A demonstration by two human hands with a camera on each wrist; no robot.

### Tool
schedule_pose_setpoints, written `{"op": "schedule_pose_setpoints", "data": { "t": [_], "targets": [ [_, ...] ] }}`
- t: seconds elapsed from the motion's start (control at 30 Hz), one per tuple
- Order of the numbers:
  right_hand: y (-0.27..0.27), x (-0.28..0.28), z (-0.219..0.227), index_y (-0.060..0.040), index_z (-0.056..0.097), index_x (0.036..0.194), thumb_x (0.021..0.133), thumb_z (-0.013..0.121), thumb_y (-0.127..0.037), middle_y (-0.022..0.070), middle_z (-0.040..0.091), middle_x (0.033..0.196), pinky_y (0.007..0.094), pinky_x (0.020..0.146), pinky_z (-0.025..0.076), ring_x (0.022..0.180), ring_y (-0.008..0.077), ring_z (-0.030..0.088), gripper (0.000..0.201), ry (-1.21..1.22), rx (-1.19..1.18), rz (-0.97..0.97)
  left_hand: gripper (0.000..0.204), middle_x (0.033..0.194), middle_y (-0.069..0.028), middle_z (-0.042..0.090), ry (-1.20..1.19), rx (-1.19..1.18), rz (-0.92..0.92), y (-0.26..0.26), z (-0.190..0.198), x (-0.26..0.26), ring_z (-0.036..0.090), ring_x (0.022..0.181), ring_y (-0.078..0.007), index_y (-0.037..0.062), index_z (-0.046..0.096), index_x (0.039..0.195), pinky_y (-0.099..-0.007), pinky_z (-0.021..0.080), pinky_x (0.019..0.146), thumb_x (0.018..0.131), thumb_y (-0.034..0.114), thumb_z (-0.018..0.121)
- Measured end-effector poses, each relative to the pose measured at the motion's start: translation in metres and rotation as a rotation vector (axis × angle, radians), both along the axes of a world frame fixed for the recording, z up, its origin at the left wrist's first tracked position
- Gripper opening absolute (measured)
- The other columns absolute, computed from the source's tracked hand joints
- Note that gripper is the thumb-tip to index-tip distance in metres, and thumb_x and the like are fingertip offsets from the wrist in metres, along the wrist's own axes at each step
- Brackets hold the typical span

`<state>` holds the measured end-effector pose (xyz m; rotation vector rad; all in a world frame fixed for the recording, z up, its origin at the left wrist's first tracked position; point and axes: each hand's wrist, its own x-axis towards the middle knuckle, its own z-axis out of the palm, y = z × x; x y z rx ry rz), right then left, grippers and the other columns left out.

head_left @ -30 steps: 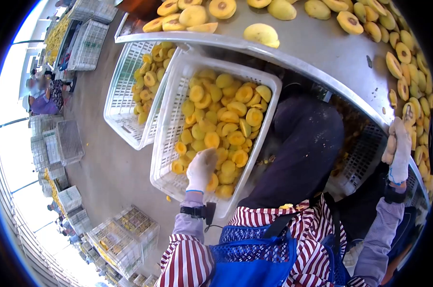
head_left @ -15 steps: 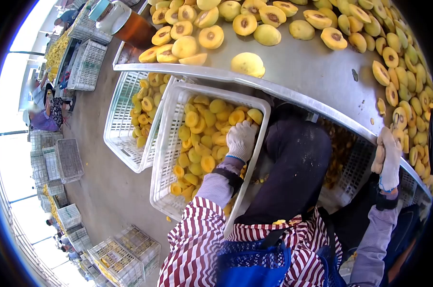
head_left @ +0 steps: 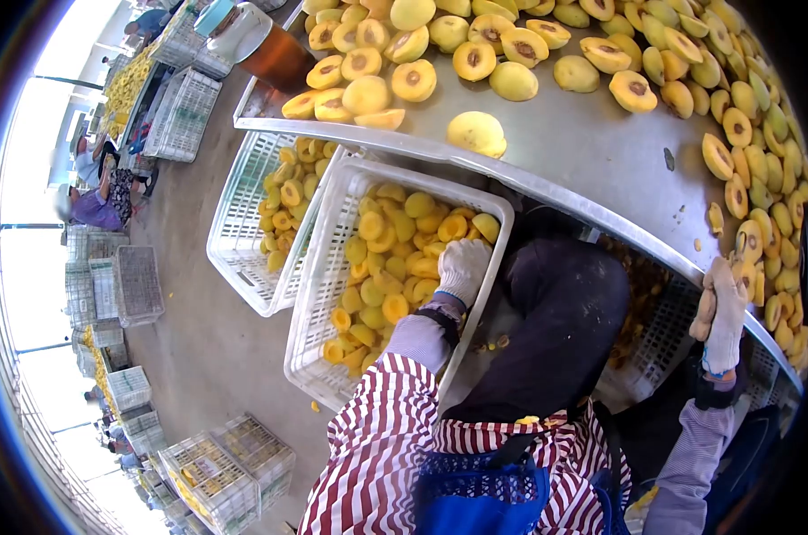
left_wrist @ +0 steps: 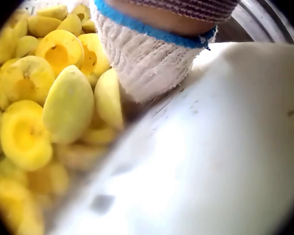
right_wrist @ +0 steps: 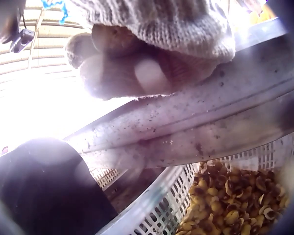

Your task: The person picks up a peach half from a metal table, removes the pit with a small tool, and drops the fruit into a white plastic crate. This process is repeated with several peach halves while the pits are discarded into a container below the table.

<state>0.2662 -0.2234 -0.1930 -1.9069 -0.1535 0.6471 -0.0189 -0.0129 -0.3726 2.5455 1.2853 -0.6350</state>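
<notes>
Now you're leaning over the crate (head_left: 319,267) on your left, with your left hand (head_left: 462,267) wrapping its gloved fingers over the crate's right rim, up near the far corner. You're gripping the rim itself, not fruit. The left wrist view is showing the glove cuff pressed against that white wall, peach halves (left_wrist: 68,105) lying just beside it inside.

Your right hand (head_left: 723,308) is curling over the table edge (head_left: 600,209) on your other side, holding on there; the right wrist view is showing the fingers (right_wrist: 112,68) folded down over the metal lip. Under that edge another crate (right_wrist: 157,215) is holding what look like pits and scraps.

As for progress: the crate you're holding is looking well loaded, pitted halves covering its bottom in a thick layer, though they're not reaching the rim. A second crate (head_left: 239,223), tucked partly beneath it, is also carrying halves. Plenty is left, to my eye: the table is crowded with fruit (head_left: 511,80), cut halves with dark pit hollows and a few pale pieces lying rounded side up, spread across the far side and down the right edge. So I'm judging this as mid-job.
</notes>
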Motion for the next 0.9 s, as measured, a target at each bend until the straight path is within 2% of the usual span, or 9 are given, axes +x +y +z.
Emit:
{"op": "schedule_pose_setpoints", "data": {
  "t": [0.13, 0.27, 0.37, 0.47, 0.57, 0.67, 0.7, 0.83, 0.9],
  "targets": [
    [0.002, -0.003, 0.002, -0.0151, 0.048, 0.07, 0.093, 0.063, -0.036, -0.0074, 0.034, 0.046, 0.0217, 0.027, 0.019, 0.029, 0.0038, 0.025, 0.034, 0.026, -0.02, -0.028, 0.016, 0.092, -0.0047, 0.074, -0.003, 0.052, -0.057, -0.001, -0.017, -0.022, 0.073, 0.089, -0.0239, 0.0152, 0.075, 0.093, -0.0353, 0.06, 0.069, 0.088, 0.013, 0.06],
    [0.003, -0.005, 0.003, -0.0152, 0.048, 0.07, 0.094, 0.062, -0.035, -0.0076, 0.035, 0.047, 0.0211, 0.028, 0.019, 0.03, 0.003, 0.025, 0.034, 0.015, -0.016, -0.037, 0.013, 0.104, -0.0062, 0.068, -0.08, -0.013, 0.082, -0.003, -0.004, -0.06, 0.068, 0.097, -0.0251, 0.0147, 0.067, 0.098, -0.0417, 0.057, 0.075, 0.089, 0.021, 0.061],
    [0.005, -0.008, 0.008, -0.0148, 0.048, 0.07, 0.094, 0.062, -0.034, -0.0077, 0.036, 0.048, 0.0208, 0.028, 0.019, 0.031, 0.0027, 0.026, 0.034, 0.031, -0.016, -0.034, 0.011, 0.089, -0.0106, 0.068, -0.207, 0.04, 0.045, -0.005, -0.009, -0.067, 0.068, 0.088, -0.0328, 0.0142, 0.069, 0.089, -0.0457, 0.056, 0.071, 0.082, 0.02, 0.063],
    [0.005, -0.009, 0.009, -0.014, 0.05, 0.072, 0.095, 0.062, -0.035, -0.0076, 0.037, 0.048, 0.0206, 0.029, 0.02, 0.031, 0.0026, 0.028, 0.033, 0.019, -0.023, -0.029, 0.018, 0.1, -0.0106, 0.068, -0.171, -0.01, 0.245, -0.003, 0.011, -0.052, 0.068, 0.094, -0.0318, 0.015, 0.068, 0.098, -0.0467, 0.056, 0.072, 0.083, 0.024, 0.064],
    [0.004, -0.007, 0.008, -0.0134, 0.051, 0.073, 0.095, 0.062, -0.034, -0.0078, 0.038, 0.048, 0.0203, 0.03, 0.021, 0.032, 0.0025, 0.03, 0.033, -0.008, -0.024, -0.028, 0.024, 0.111, -0.0101, 0.064, -0.08, 0.04, 0.324, -0.01, 0.02, -0.046, 0.065, 0.1, -0.0315, 0.0174, 0.065, 0.109, -0.0457, 0.056, 0.073, 0.088, 0.026, 0.062],
    [0.003, -0.007, 0.005, -0.0133, 0.052, 0.073, 0.095, 0.063, -0.034, -0.0079, 0.039, 0.049, 0.0201, 0.03, 0.021, 0.033, 0.0021, 0.031, 0.032, -0.005, 0.007, -0.016, 0.029, 0.116, -0.0091, 0.061, -0.05, 0.069, 0.331, -0.024, -0.017, -0.04, 0.063, 0.103, -0.0299, 0.0173, 0.06, 0.119, -0.0426, 0.057, 0.076, 0.091, 0.025, 0.06],
    [0.002, -0.008, 0.005, -0.0134, 0.052, 0.073, 0.095, 0.063, -0.034, -0.0079, 0.039, 0.049, 0.0201, 0.03, 0.02, 0.033, 0.0019, 0.031, 0.032, 0.005, 0.012, -0.015, 0.024, 0.111, -0.0104, 0.064, -0.31, 0.314, 0.02, -0.032, -0.025, -0.048, 0.064, 0.103, -0.0323, 0.0102, 0.059, 0.116, -0.0437, 0.058, 0.077, 0.097, 0.023, 0.052],
    [-0.008, 0.006, -0.01, -0.0133, 0.052, 0.073, 0.096, 0.062, -0.033, -0.0079, 0.039, 0.05, 0.0205, 0.03, 0.019, 0.034, 0.0018, 0.031, 0.032, -0.007, 0.053, 0.007, 0.025, 0.115, -0.0085, 0.066, 0.022, -0.064, 0.037, -0.016, -0.048, -0.036, 0.065, 0.104, -0.0316, 0.0099, 0.066, 0.113, -0.0422, 0.057, 0.081, 0.093, 0.02, 0.055],
    [-0.005, 0.005, -0.009, -0.0131, 0.052, 0.074, 0.097, 0.061, -0.032, -0.0078, 0.039, 0.05, 0.0206, 0.03, 0.019, 0.034, 0.0019, 0.031, 0.031, -0.023, 0.07, 0.006, 0.023, 0.11, -0.0087, 0.067, -0.02, -0.183, -0.024, -0.002, -0.012, -0.041, 0.066, 0.102, -0.0304, 0.0125, 0.069, 0.109, -0.0437, 0.056, 0.081, 0.091, 0.02, 0.057]
  ]
}}
